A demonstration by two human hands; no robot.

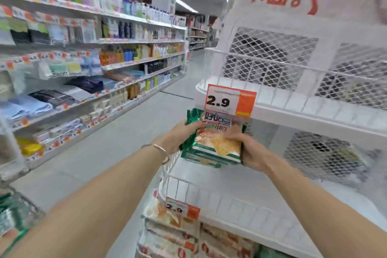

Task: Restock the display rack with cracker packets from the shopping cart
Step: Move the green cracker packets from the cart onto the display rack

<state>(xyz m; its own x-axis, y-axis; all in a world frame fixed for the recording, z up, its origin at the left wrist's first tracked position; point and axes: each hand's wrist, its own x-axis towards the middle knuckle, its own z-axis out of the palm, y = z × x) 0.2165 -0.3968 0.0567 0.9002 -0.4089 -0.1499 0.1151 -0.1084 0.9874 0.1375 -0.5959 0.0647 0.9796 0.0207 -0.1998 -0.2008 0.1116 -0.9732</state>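
A stack of green cracker packets (211, 144) is held between both my hands, just over the front rail of the white display rack's middle tier (219, 201). My left hand (184, 132) grips the stack's left edge, and my right hand (249, 151) grips its right side and underside. A 2.9 price tag (229, 100) hangs right above the packets. The tier below holds more cracker packets (188, 234) behind a second 2.9 tag (181, 208). The shopping cart (14, 213) shows at the bottom left with green packets inside.
The white rack (314, 65) has mesh back panels and a sign with red characters on top; its upper tier (282, 111) shows no goods. Long store shelves (94, 65) of bottles and cloths line the left. A grey aisle floor (129, 132) runs between.
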